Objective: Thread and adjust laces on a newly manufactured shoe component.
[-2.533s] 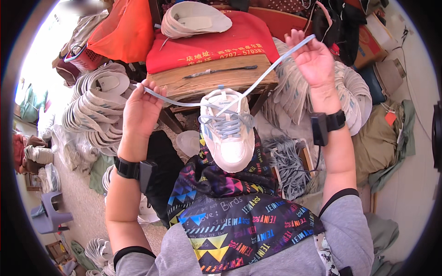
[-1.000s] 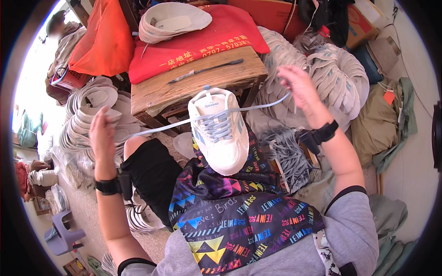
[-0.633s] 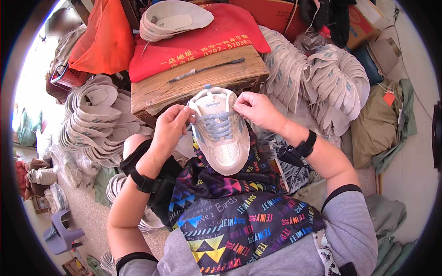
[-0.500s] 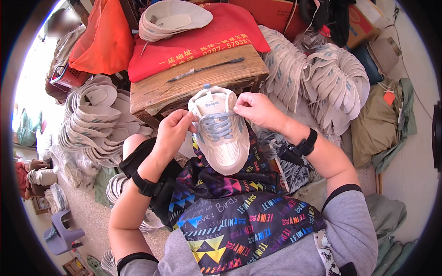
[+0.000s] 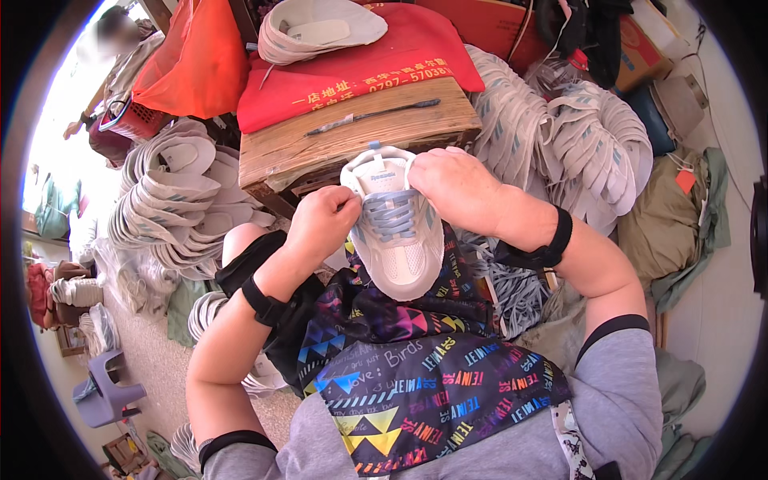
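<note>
Head view: sneaker (image 5: 410, 268) is seen over the apron (image 5: 448, 388), left hand (image 5: 322, 220) and right hand (image 5: 454, 184) curled closed at its collar's sides, lace grip can't be told; blue lacing (image 5: 390, 216) could be skewed by uneven pull.

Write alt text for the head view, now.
A person's left hand and right hand touch opposite sides of a white sneaker with blue-grey laces, toe toward the wearer, above a dark patterned apron. Beyond it stands a wooden table partly under red cloth, with stacked shoe uppers to either side.

Left hand (image 5: 326, 218), right hand (image 5: 450, 182) curled
</note>
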### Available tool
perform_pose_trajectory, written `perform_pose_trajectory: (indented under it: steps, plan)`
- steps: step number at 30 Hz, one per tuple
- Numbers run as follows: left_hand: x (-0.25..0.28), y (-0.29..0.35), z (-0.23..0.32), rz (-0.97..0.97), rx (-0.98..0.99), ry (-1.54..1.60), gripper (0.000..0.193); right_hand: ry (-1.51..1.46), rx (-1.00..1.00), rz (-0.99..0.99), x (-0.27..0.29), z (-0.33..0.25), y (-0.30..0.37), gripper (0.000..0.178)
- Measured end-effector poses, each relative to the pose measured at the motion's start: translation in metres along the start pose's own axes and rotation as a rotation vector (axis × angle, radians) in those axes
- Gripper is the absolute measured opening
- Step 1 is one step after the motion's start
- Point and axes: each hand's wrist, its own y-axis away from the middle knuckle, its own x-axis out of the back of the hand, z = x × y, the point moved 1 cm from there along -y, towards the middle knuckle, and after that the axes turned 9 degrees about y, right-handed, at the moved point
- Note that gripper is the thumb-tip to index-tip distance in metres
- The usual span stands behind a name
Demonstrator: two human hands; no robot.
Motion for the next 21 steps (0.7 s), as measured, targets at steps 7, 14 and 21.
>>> perform_pose_trajectory:
  steps: [7, 14, 21]
  plan:
    - [0.036, -0.012, 0.040, -0.080, -0.538, -0.491, 0.023, -0.028, 0.212, 0.183, 0.010, 0.019, -0.014, 0.023]
    - [0.042, -0.024, 0.030, -0.352, -0.443, -0.326, 0.028, -0.281, 0.176, -0.217, 0.008, 0.035, -0.019, 0.024]
    - [0.029, -0.023, 0.016, -0.203, -0.450, -0.210, 0.011, -0.604, 0.009, -0.182, -0.012, 0.035, -0.019, 0.017]
